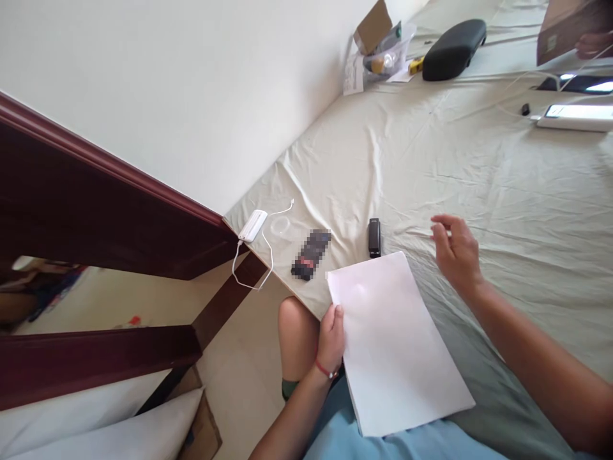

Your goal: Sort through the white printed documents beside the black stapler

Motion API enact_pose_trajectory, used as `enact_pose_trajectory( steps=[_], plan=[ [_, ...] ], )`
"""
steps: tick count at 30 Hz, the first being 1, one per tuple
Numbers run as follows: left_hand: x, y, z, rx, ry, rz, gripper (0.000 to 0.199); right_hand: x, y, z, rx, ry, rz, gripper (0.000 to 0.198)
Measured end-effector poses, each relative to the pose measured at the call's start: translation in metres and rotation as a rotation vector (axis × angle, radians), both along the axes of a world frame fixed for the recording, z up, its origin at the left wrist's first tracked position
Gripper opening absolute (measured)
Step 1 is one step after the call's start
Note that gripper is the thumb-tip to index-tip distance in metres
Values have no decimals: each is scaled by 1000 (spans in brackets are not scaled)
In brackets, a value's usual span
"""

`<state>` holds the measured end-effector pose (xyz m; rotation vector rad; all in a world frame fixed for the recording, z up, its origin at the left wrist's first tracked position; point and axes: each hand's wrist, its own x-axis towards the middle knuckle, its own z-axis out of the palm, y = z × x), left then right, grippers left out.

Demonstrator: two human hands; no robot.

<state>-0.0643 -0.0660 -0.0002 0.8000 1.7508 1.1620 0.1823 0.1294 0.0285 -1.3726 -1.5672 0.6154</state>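
A stack of white paper (397,345) rests over my lap and the bed's edge. My left hand (330,335), with a red string bracelet at the wrist, is closed on the stack's left edge, thumb on top. My right hand (456,250) hovers above the sheet to the right of the paper, fingers loosely bent and thumb a little apart from them, with nothing seen in it. Just beyond the paper's top edge lies a small black stapler (374,237). Left of it is a dark, pixelated object (311,254) with a red patch.
A white power bank (253,225) with a cable sits at the bed corner by the dark red wooden frame (96,172). Farther back are a plastic box (390,57) of odds and ends, a black case (454,50) and a lit phone (579,114). Another person's hand (594,46) shows at top right.
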Motion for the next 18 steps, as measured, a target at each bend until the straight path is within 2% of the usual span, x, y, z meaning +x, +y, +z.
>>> enact_pose_trajectory(
  steps=[3,7,9,12,14,18],
  plan=[
    [-10,-11,-4,12,11,155,51,5,-24,-20,-201,85,113,48],
    [-23,6,-9,103,50,293,51,-11,-29,-39,-369,61,292,55],
    [-28,17,-13,130,108,286,50,-16,-27,-41,-367,19,381,55],
    [-30,28,-21,158,214,218,47,-15,-25,-41,-318,-106,482,45],
    [-29,30,-24,177,261,171,47,-12,-25,-42,-303,-159,491,40],
    [-26,30,-26,191,309,164,44,-10,-26,-49,-314,-95,493,44]
  ],
)
